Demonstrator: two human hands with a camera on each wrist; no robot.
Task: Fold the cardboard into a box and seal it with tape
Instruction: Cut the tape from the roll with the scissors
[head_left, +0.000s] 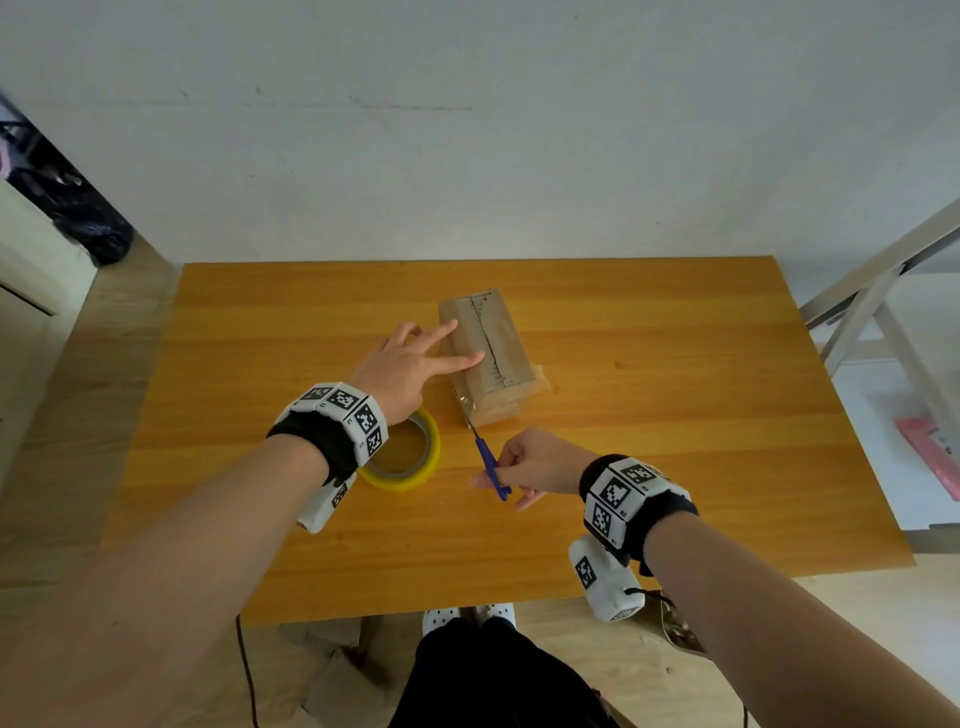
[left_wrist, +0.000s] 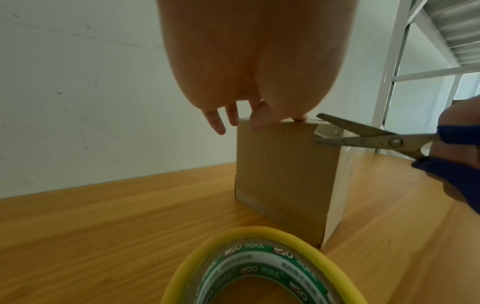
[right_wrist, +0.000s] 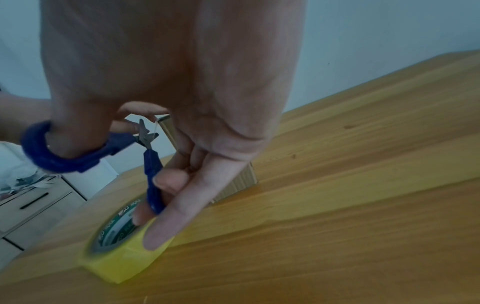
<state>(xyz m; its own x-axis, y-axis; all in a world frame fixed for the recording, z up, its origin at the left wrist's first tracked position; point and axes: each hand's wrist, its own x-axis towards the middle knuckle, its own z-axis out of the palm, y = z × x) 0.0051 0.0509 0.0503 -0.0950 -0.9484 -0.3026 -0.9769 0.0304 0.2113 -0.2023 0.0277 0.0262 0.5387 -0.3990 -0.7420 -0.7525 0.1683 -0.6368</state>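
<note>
- The cardboard box (head_left: 485, 353) stood folded shut on the wooden table (head_left: 675, 415), slightly far of centre, with its long axis running near to far.
- Clear tape covered the top seam and hung loose over the near end of the box.
- The left hand (head_left: 410, 366) lay on the left top edge of the box with straight, spread fingers (left_wrist: 259, 120); the fingertips pressed the cardboard and gripped nothing.
- The right hand (head_left: 535, 462) held the blue-handled scissors (head_left: 491, 465), thumb through one loop and fingers curled round the other.
- The scissor blades stood parted, their tips at the near left corner of the box, on the loose tape there.
- The yellow tape roll (head_left: 405, 457) lay flat on the table, just near of the box and left of the scissors, partly beneath the left wrist.
</note>
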